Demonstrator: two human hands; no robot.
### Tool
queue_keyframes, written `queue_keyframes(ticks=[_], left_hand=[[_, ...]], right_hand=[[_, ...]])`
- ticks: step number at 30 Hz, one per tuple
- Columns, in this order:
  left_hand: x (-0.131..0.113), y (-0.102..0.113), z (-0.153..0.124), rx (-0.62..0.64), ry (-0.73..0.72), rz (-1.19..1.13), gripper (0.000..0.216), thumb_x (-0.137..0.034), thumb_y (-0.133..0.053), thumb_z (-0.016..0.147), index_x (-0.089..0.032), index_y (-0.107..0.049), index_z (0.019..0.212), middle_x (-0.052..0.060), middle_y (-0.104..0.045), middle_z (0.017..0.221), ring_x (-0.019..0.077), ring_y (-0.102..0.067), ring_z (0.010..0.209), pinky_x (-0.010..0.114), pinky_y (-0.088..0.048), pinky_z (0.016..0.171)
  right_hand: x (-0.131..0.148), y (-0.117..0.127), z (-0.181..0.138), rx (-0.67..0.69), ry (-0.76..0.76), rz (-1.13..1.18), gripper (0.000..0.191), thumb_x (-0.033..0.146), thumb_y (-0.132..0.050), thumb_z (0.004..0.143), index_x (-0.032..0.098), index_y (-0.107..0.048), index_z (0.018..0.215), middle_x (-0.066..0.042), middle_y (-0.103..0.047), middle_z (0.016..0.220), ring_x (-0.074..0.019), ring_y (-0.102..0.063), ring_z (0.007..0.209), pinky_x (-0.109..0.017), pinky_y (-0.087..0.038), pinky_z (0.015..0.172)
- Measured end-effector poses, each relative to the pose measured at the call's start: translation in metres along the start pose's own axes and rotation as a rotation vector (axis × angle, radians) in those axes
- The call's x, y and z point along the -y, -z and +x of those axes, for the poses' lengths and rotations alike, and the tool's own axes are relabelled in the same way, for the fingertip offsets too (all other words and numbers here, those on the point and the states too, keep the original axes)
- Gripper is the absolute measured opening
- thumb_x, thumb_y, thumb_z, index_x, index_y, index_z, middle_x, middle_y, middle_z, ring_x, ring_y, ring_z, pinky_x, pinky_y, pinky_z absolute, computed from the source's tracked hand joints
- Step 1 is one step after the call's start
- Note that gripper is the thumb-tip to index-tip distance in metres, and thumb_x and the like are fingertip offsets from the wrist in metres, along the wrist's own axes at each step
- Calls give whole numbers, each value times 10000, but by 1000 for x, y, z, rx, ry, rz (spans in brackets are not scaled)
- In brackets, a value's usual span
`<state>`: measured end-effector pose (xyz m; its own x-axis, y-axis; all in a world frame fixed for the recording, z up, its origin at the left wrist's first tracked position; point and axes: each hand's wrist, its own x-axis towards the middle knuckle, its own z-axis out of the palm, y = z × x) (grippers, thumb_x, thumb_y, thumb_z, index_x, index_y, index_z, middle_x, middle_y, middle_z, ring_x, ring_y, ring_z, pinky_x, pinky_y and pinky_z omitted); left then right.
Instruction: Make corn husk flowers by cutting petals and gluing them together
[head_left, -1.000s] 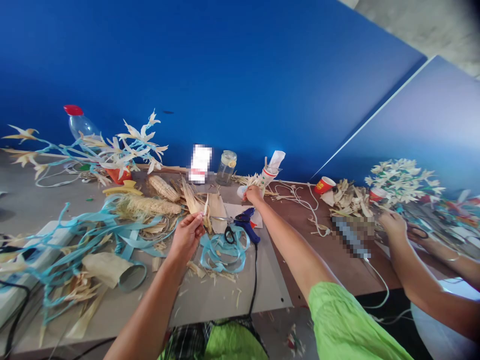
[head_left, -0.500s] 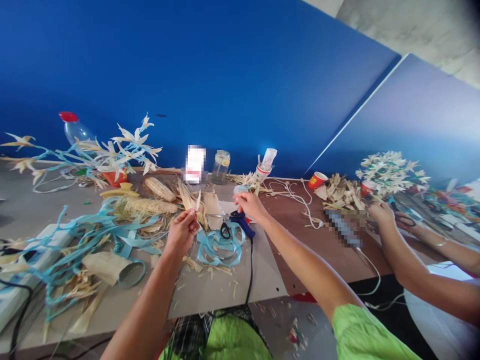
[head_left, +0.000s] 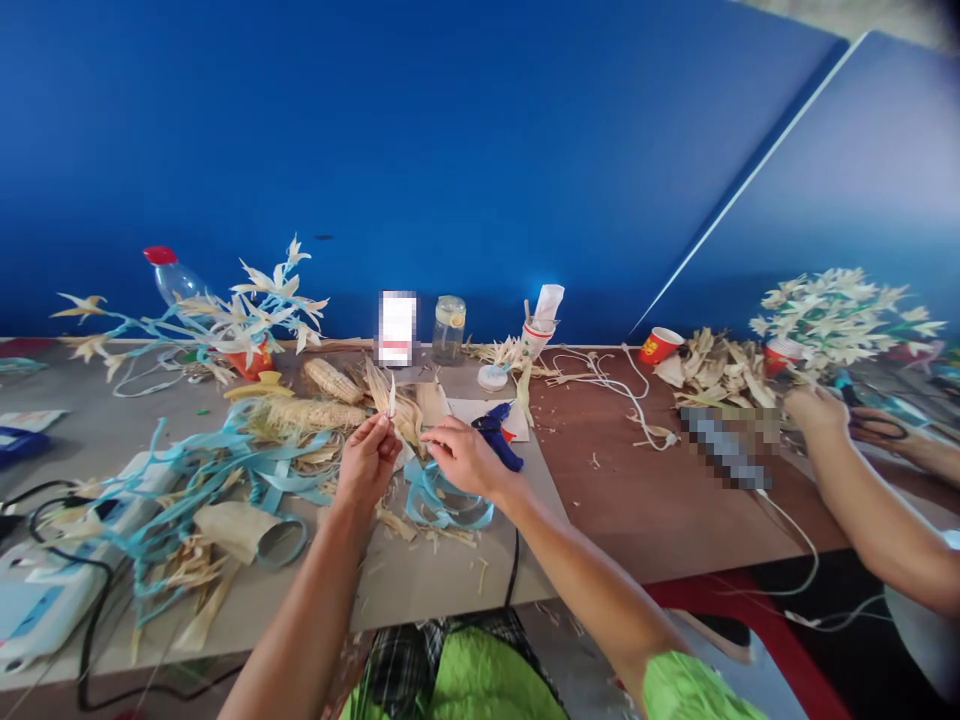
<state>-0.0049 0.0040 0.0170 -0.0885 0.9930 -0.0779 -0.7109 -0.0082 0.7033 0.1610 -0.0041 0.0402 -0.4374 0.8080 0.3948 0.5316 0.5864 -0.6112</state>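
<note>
My left hand (head_left: 373, 447) is closed, holding a narrow pale strip of corn husk (head_left: 392, 396) upright between thumb and fingers. Close to its right, my right hand (head_left: 469, 458) reaches leftward above the table, palm down, with fingers bent. Its thumb and underside are hidden, so I cannot tell if it grips anything. A blue glue gun (head_left: 501, 436) lies just beyond the right wrist, on a white sheet. Below the right hand sits a coil of light-blue ribbon (head_left: 442, 508). Dried husks (head_left: 397, 408) are heaped behind my left hand, next to corn cobs (head_left: 332, 381).
At left stand husk flowers (head_left: 262, 310) on blue stems and a white power strip (head_left: 56, 590) with cords. A clear jar (head_left: 449, 328) and a cup (head_left: 535, 343) line the blue wall. At right, another person's hand (head_left: 817, 412) works near scissors (head_left: 879, 424).
My right hand has moved left and down, from beside the small white disc to over the spot where black-handled scissors showed. My left hand still holds the husk strip. The view has shifted slightly.
</note>
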Motion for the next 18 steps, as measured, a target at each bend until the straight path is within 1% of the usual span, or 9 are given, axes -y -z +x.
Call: queue_keyframes(ticks=[2,6,12,18], left_hand=[[-1,-1,0,-8,-5,-4,190,-179,-745,658,-100,-617,774,-47,-475,558,11,-357,434,147,-304,430],[-4,-4,-2,-11,-16,1,181,-173,-745,661,-101,-615,764,-52,-450,544,16,-355,443,145,-307,433],[-2,-5,-3,10,-18,17,144,-171,-721,696,-103,-640,793,-51,-440,548,14,-336,446,146,-304,436],[-2,-4,-2,12,-35,43,173,-182,-709,710,-98,-668,855,-46,-448,559,14,-335,445,152,-311,439]], right_hand=[[2,-7,1,-9,75,0,229,80,-481,830,165,-659,946,-59,-613,886,-126,-576,766,-237,-445,730],[5,-19,-1,7,208,-79,217,81,-438,843,161,-636,883,-57,-597,838,-140,-555,780,-249,-418,730],[10,-29,-12,42,257,-171,168,94,-432,851,156,-588,847,-36,-589,768,-135,-520,702,-259,-354,694],[13,-35,-18,60,289,-214,138,137,-454,859,162,-577,803,-29,-583,764,-134,-493,679,-272,-318,697]])
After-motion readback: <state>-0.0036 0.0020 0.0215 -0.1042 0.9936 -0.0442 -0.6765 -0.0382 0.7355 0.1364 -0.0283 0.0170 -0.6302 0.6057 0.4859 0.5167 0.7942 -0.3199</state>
